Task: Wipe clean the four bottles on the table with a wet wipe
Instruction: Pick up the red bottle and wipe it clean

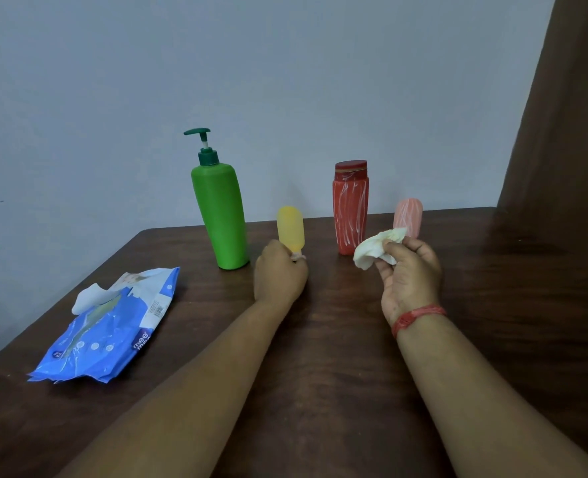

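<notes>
A tall green pump bottle [222, 215] stands on the dark wooden table [320, 374]. Just right of it a small yellow bottle [290, 227] stands cap down, and my left hand [278, 274] grips its cap at the base. A red bottle [350, 207] with white streaks stands further right. Beyond it is a small pink bottle [408, 215] with white streaks, partly hidden by my right hand [410, 274]. That hand pinches a crumpled white wet wipe [377, 248], raised in front of the red and pink bottles.
A blue pack of wet wipes [113, 326] lies at the left of the table, with one white wipe sticking out of its opening. A grey wall runs behind the table. A brown curtain [562, 132] hangs at the right.
</notes>
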Demonstrator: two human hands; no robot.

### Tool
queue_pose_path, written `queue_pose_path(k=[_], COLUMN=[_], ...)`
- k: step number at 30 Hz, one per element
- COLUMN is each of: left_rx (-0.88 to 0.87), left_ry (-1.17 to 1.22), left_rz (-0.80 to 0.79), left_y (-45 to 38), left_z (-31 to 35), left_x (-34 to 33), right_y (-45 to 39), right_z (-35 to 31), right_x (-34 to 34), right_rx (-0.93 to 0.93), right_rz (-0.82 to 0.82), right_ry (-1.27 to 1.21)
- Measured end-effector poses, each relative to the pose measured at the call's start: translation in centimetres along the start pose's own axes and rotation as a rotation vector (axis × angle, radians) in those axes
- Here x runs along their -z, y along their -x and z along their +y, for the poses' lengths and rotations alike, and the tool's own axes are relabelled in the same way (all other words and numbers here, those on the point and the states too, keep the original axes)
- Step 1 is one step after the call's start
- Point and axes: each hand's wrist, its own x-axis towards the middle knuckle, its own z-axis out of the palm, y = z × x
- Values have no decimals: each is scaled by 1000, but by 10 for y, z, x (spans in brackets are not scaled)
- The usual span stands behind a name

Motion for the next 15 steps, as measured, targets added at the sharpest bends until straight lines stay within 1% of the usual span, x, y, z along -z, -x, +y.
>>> queue_pose_path(k=[3, 5, 7, 9, 12, 15], left_rx=[-252, -309, -282, -241, -145, -37], left_ry=[-63, -58, 13, 95, 212, 270], left_rz=[-105, -179, -208, -197, -192, -170], left_y=[11, 11, 8, 3, -6, -18], left_z=[7, 16, 27, 38, 52, 59], left_x=[-7, -17, -28, -39, -55, -66], right_y=[-8, -10, -10, -11, -13, -16], right_z=[-10, -14, -16, -17, -17, -16], right_x=[7, 10, 12, 12, 13, 13], right_rx=[4, 18, 43, 66, 79, 70], right_rz=[83, 124, 158, 185, 203, 209], right_ry=[-89, -125, -138, -137, -154, -163])
